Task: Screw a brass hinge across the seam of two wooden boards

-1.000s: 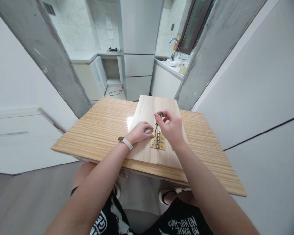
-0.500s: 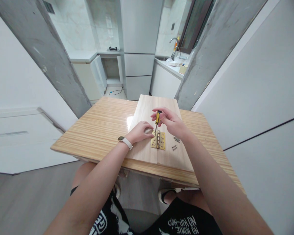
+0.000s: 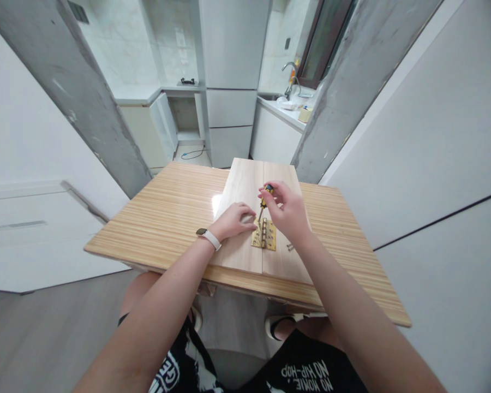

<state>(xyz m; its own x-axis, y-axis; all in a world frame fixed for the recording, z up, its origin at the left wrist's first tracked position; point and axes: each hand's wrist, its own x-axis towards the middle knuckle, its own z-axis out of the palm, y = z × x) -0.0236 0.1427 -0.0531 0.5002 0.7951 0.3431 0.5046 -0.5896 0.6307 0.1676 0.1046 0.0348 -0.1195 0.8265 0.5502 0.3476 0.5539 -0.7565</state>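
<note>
A brass butt hinge (image 3: 264, 240) lies flat over the seam between two pale wooden boards (image 3: 245, 183). My right hand (image 3: 284, 204) is closed around the handle of a yellow-and-black screwdriver (image 3: 264, 202), which stands tilted with its tip at the upper part of the hinge's left leaf. At that leaf's upper left edge rest the bent fingers and thumb of my left hand (image 3: 235, 219), pressing on the hinge. Whether a screw sits under the tip is too small to tell. Beside the right forearm a screw (image 3: 289, 247) shows, partly covered.
The boards lie on a wood-grain table (image 3: 159, 218) whose front edge is close to my legs. Behind it stand a grey fridge (image 3: 231, 109), an open cabinet (image 3: 186, 114) and a sink tap (image 3: 289, 76). Concrete pillars (image 3: 106, 109) flank the table.
My right hand has turned on the screwdriver, its fingers now drawn in round the handle's top. Its forearm has moved left and now hides most of the loose screws. My left hand has stayed.
</note>
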